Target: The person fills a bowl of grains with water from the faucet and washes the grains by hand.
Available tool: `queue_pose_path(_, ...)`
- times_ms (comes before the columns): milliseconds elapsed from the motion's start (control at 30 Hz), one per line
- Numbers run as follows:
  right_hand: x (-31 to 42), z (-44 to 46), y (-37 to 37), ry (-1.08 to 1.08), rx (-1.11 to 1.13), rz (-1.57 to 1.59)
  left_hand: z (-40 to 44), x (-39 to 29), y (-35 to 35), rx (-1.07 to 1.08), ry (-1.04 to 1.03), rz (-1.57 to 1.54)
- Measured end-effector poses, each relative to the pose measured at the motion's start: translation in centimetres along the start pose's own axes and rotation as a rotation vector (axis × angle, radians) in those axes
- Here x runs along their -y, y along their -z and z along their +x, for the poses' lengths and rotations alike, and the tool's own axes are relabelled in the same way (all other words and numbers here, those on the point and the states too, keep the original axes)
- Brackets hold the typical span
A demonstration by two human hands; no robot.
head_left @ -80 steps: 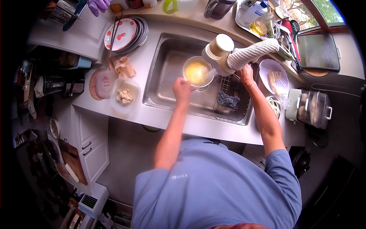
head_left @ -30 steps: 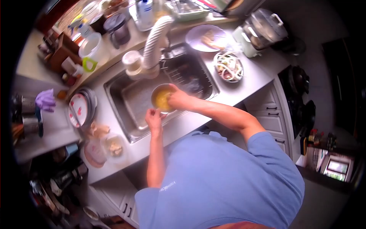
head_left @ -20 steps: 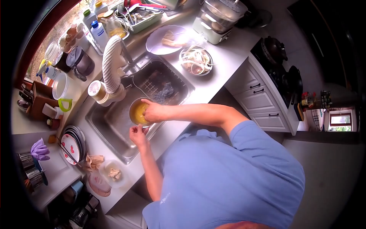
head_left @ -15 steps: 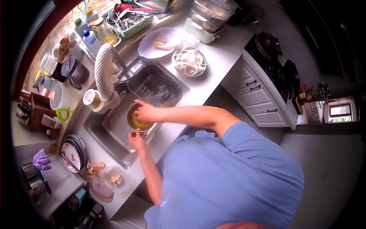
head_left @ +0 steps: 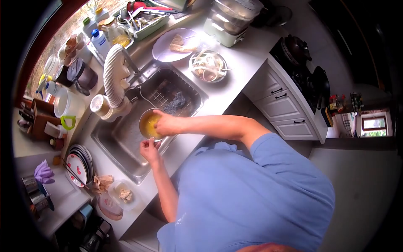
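A round metal bowl (head_left: 143,122) with yellow liquid (head_left: 150,127) in it is held over the near side of the steel sink (head_left: 121,140), slightly tilted. My right hand (head_left: 168,124) is at the bowl's right side, its fingers bent over the rim and partly inside. From below, my left hand (head_left: 149,151) pinches the lower rim between thumb and fingers. Beyond the bowl, a dark grey scouring pad (head_left: 178,102) lies by a wire rack (head_left: 158,99) in the sink. The faucet wrapped in a white ribbed cover (head_left: 115,73) rises to the left.
Behind the sink are a white plate (head_left: 161,46) with food pieces and a bowl of pale strips (head_left: 208,66). A steamer (head_left: 226,27) stands farther right. Bottles (head_left: 100,41) line the window. Stacked plates (head_left: 77,168) and a plastic container (head_left: 121,195) sit at the lower left.
My right hand has drawn back toward the bowl's right rim, showing more of the yellow liquid. My left hand stays at the lower rim.
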State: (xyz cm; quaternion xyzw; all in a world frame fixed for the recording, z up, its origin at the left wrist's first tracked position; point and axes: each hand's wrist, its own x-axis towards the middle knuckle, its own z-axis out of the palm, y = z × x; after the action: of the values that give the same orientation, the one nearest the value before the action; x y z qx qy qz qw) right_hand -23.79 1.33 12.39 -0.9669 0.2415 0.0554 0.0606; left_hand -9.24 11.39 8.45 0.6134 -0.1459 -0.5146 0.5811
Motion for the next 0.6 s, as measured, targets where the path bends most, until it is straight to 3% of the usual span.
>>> queue_pose_path(33,-0.4,-0.1,0.1,-0.035,0.045,-0.028,0.1,0.0,0.2,0.005,-0.011,-0.005)
queue_pose_path(100,-1.3,0.1,0.7,-0.068,-0.113,-0.085,0.0,0.2,0.1,-0.001,-0.011,0.003)
queue_pose_path(167,-0.5,1.3,1.2,-0.088,-0.048,-0.030,0.0,0.6,0.0,0.000,0.004,-0.002)
queue_pose_path(267,1.0,1.3,-0.7,0.029,-0.198,0.140,-0.1,0.2,-0.1,0.000,-0.001,-0.029)
queue_pose_path(400,-0.1,0.9,1.8,-0.001,0.160,-0.034,-0.3,-0.2,0.1,-0.008,-0.002,-0.020)
queue_pose_path(433,-0.7,1.0,1.0,0.006,-0.070,-0.051,-0.3,-0.2,0.1,-0.005,-0.003,-0.015)
queue_pose_path(500,-1.0,2.4,-0.1,-0.054,-0.112,-0.060,-0.4,-0.2,0.1,0.009,-0.008,-0.019)
queue_pose_path(600,0.0,2.9,-2.1,0.060,-0.112,0.061,-0.2,-0.3,0.0,0.009,-0.002,-0.021)
